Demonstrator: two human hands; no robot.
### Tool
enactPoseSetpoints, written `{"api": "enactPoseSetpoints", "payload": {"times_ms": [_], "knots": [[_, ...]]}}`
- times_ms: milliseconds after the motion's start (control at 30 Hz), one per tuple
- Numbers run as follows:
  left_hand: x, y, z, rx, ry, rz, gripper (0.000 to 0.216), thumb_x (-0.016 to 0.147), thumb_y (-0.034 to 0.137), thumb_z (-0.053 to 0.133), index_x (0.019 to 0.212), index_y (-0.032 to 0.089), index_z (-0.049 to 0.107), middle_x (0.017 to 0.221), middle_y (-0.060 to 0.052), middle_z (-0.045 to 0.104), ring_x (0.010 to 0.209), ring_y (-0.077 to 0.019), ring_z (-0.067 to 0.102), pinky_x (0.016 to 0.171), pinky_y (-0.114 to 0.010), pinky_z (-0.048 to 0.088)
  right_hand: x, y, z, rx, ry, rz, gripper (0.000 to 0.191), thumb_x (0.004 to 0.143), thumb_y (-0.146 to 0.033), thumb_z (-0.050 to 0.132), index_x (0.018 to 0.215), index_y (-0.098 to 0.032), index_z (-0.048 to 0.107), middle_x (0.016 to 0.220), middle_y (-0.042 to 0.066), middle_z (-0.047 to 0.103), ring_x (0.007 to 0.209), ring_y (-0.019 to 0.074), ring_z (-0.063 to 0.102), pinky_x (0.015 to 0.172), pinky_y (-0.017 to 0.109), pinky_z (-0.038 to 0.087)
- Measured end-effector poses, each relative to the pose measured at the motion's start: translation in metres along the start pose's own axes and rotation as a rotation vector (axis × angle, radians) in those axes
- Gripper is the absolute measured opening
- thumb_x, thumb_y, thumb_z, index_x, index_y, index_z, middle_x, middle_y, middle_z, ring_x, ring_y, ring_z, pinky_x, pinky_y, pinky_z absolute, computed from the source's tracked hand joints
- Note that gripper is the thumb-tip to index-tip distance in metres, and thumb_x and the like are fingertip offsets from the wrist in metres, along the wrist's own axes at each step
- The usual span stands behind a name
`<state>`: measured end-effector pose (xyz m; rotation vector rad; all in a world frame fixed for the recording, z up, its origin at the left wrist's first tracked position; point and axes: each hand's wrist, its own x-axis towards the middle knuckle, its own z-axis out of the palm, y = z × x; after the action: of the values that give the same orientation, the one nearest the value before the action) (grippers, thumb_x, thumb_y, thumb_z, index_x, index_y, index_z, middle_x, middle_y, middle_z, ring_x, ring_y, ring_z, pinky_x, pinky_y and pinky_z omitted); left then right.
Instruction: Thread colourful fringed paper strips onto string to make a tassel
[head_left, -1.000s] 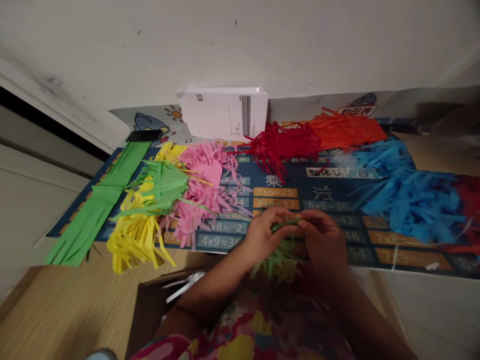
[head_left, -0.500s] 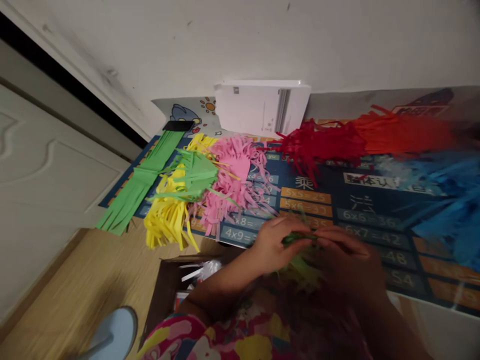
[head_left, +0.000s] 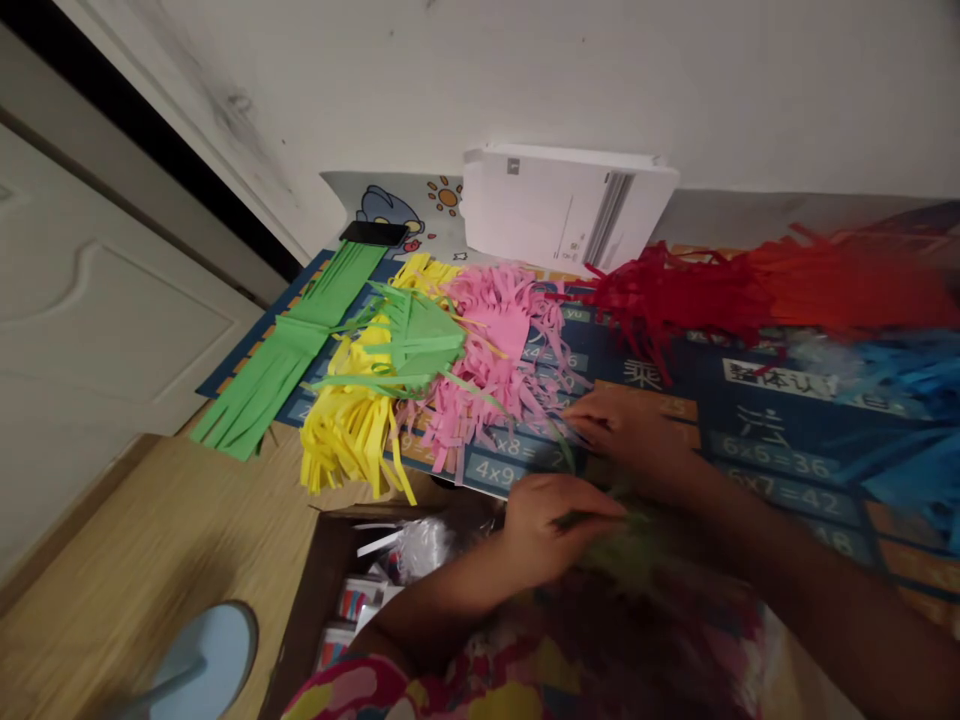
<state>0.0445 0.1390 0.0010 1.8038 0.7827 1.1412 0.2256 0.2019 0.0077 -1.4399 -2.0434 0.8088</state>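
Note:
My left hand (head_left: 559,528) is closed around the twisted end of a green fringed paper bunch (head_left: 628,550), at the table's front edge; the bunch is dim and blurred. Farther forward, my right hand (head_left: 626,432) has its fingers pinched together over the table. A thin dark green strip (head_left: 559,440) curves beside those fingertips; whether they grip it is unclear. Left of my hands lie pink fringed paper (head_left: 499,330), yellow fringed paper (head_left: 349,430) and a light green fringed piece (head_left: 424,345) overlapping them.
Flat green slit paper (head_left: 300,340) lies at the left with a black phone (head_left: 375,234) on its far end. Red (head_left: 694,290), orange (head_left: 825,280) and blue fringes (head_left: 907,450) lie right. A white box (head_left: 562,205) leans on the wall. Below stands an open carton (head_left: 307,590).
My right hand has left the green bunch and moved forward over the table. My left hand keeps the bunch, slightly lower. The view has shifted a little.

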Motion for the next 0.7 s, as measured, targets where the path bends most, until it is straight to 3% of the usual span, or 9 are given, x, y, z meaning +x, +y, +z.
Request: {"api": "enactPoseSetpoints", "payload": {"times_ms": [133,300,400,533,700], "knots": [[-0.001,0.000,-0.003,-0.073,-0.022,0.054,0.018,0.092,0.034,0.067,0.084,0.021,0.077,0.082,-0.006,0.080,0.075,-0.0162,0.077,0.071,-0.023,0.060,0.034,0.006,0.023,-0.281,-0.177,-0.105,0.023,0.092,-0.020,0.054,0.097,-0.021,0.077,0.101,0.006,0.076,0.097,0.0218,0.066,0.085,0.032,0.047],[0.000,-0.001,-0.004,-0.067,0.023,0.015,0.018,0.088,0.036,0.071,0.081,0.020,0.076,0.080,-0.005,0.080,0.073,-0.0165,0.076,0.069,-0.024,0.059,0.041,-0.011,0.025,-0.523,-0.313,-0.095,0.025,0.096,-0.025,0.051,0.092,-0.020,0.075,0.100,0.008,0.072,0.092,0.0205,0.064,0.074,0.029,0.042],[0.005,-0.001,0.002,-0.044,0.033,-0.067,0.024,0.085,0.043,0.073,0.080,0.021,0.077,0.077,-0.005,0.079,0.071,-0.0174,0.075,0.069,-0.025,0.058,0.044,-0.021,0.025,-0.599,-0.299,-0.084,0.024,0.093,-0.029,0.052,0.097,-0.018,0.073,0.103,0.010,0.070,0.089,0.0222,0.064,0.070,0.030,0.040],[0.012,-0.001,0.011,-0.053,0.022,-0.068,0.025,0.086,0.044,0.073,0.077,0.020,0.077,0.074,-0.005,0.079,0.070,-0.0176,0.074,0.068,-0.026,0.057,0.047,-0.029,0.027,-0.619,-0.250,-0.086,0.027,0.089,-0.029,0.055,0.104,-0.014,0.072,0.104,0.014,0.071,0.087,0.0255,0.065,0.069,0.031,0.042],[0.013,0.000,0.011,0.028,0.036,-0.090,0.015,0.084,0.034,0.075,0.081,0.020,0.077,0.075,-0.004,0.078,0.069,-0.0167,0.073,0.067,-0.025,0.056,0.018,-0.022,0.004,-0.623,-0.173,-0.033,0.020,0.091,-0.024,0.054,0.097,-0.016,0.072,0.102,0.010,0.072,0.087,0.0226,0.065,0.069,0.028,0.041]]}}
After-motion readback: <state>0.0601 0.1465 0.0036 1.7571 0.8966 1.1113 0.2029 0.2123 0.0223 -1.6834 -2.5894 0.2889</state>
